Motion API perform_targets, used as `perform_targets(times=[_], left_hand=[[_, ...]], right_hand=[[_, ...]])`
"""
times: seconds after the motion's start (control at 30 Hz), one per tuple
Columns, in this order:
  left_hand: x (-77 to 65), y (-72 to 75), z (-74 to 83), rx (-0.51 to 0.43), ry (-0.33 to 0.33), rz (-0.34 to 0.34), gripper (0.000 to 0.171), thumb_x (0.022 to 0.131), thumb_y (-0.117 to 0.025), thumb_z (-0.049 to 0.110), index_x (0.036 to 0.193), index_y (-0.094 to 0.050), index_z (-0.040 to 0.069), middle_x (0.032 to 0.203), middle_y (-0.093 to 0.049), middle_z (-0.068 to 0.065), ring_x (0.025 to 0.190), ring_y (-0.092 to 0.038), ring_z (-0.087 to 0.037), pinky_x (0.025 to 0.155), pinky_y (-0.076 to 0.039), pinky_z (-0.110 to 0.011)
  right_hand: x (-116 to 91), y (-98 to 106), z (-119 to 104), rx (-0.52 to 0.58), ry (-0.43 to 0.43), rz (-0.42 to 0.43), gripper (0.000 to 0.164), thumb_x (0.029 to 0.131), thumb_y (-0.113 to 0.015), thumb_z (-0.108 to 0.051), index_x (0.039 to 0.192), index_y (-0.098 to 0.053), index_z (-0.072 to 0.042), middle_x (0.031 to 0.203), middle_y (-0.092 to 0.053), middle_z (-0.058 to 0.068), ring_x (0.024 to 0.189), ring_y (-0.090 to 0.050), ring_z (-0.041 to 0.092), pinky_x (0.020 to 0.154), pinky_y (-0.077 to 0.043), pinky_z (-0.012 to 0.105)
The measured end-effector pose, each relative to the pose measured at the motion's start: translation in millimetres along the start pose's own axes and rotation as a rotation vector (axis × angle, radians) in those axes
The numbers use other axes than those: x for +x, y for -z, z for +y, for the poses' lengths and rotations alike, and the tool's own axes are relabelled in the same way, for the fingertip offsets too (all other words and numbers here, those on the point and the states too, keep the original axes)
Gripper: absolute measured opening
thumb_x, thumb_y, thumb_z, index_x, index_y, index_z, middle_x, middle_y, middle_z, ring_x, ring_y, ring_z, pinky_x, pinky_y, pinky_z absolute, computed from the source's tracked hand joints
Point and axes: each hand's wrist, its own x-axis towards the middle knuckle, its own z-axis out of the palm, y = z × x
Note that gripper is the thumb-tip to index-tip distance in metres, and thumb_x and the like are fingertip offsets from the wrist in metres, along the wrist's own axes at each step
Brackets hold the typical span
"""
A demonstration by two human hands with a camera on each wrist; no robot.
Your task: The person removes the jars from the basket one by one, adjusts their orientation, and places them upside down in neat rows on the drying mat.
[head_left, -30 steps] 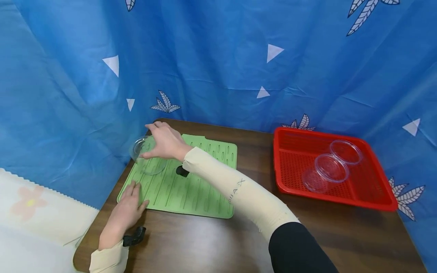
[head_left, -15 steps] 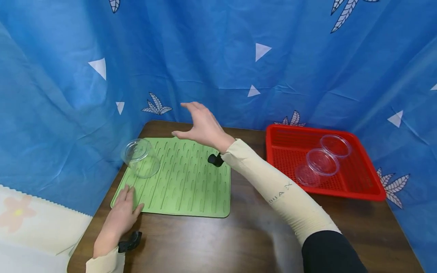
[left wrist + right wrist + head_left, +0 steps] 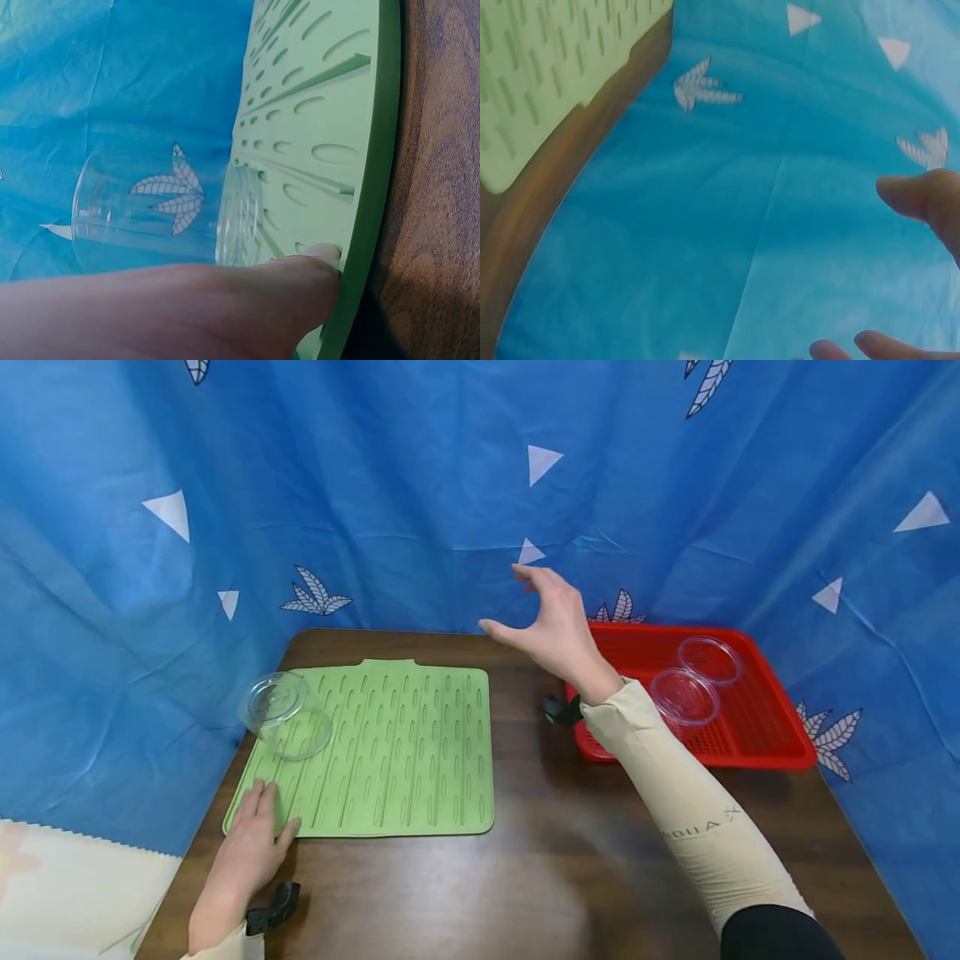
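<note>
A clear plastic cup (image 3: 288, 718) stands upside down on the left part of a green ridged mat (image 3: 397, 752). My left hand (image 3: 247, 852) rests with straight fingers on the mat's front left corner, just in front of that cup. In the left wrist view the cup (image 3: 150, 206) shows behind the hand, its rim down on the mat. My right hand (image 3: 558, 627) is raised near the left side of a red basket (image 3: 772, 756), thumb and fingers spread wide with nothing between them. Two clear cups (image 3: 684, 697) stand in the basket, rims up, partly behind the right sleeve.
The brown wooden table (image 3: 450, 893) carries the mat on its left and the basket on its right. A blue patterned curtain (image 3: 420, 468) hangs close along the back and sides. A white cloth (image 3: 75, 885) lies at the left.
My right hand has let go of the upside-down cup on the mat and swung right toward the red basket. The left hand has stayed on the mat's corner; the head view has shifted slightly.
</note>
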Motion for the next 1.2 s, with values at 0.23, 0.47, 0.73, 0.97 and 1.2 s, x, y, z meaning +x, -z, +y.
perform_targets(times=[0.23, 0.47, 0.73, 0.97, 1.2], left_hand=[[-2.1, -0.8, 2.8, -0.003, -0.009, 0.008, 0.074, 0.109, -0.065, 0.012, 0.151, -0.023, -0.031, 0.161, -0.012, -0.055, 0.148, -0.013, -0.073, 0.121, -0.023, -0.080], [-0.5, 0.5, 5.2, -0.019, 0.000, -0.010, 0.075, 0.110, -0.064, 0.013, 0.153, -0.020, -0.031, 0.162, -0.009, -0.054, 0.149, -0.010, -0.073, 0.122, -0.021, -0.080], [2.3, 1.0, 2.0, -0.013, -0.013, -0.014, 0.075, 0.110, -0.064, 0.013, 0.152, -0.020, -0.031, 0.161, -0.008, -0.055, 0.149, -0.010, -0.074, 0.123, -0.019, -0.079], [4.1, 1.0, -1.4, -0.014, 0.003, -0.050, 0.078, 0.110, -0.065, 0.014, 0.153, -0.018, -0.031, 0.162, -0.006, -0.055, 0.150, -0.008, -0.073, 0.123, -0.019, -0.079], [4.2, 0.5, -4.2, -0.011, -0.007, -0.050, 0.079, 0.109, -0.066, 0.016, 0.152, -0.019, -0.032, 0.160, -0.008, -0.056, 0.148, -0.010, -0.074, 0.122, -0.020, -0.079]], right_hand=[[-33, 42, 42, -0.030, -0.178, 0.131, 0.089, 0.087, -0.093, -0.043, 0.159, -0.055, -0.005, 0.152, -0.061, 0.013, 0.136, -0.056, 0.034, 0.111, -0.051, 0.057], [-73, 80, 78, -0.052, -0.406, 0.167, 0.100, 0.091, -0.088, -0.049, 0.168, -0.041, -0.007, 0.163, -0.051, 0.018, 0.148, -0.045, 0.041, 0.117, -0.045, 0.067], [-112, 98, 119, -0.068, -0.571, 0.208, 0.108, 0.093, -0.085, -0.052, 0.172, -0.029, -0.004, 0.169, -0.039, 0.022, 0.151, -0.038, 0.045, 0.117, -0.044, 0.070], [-143, 104, 142, -0.064, -0.670, 0.148, 0.109, 0.097, -0.084, -0.042, 0.172, -0.018, 0.003, 0.170, -0.031, 0.033, 0.148, -0.036, 0.057, 0.105, -0.051, 0.076], [-159, 98, 152, -0.087, -0.714, 0.124, 0.108, 0.097, -0.084, -0.039, 0.169, -0.019, 0.008, 0.165, -0.031, 0.038, 0.146, -0.034, 0.058, 0.106, -0.049, 0.077]])
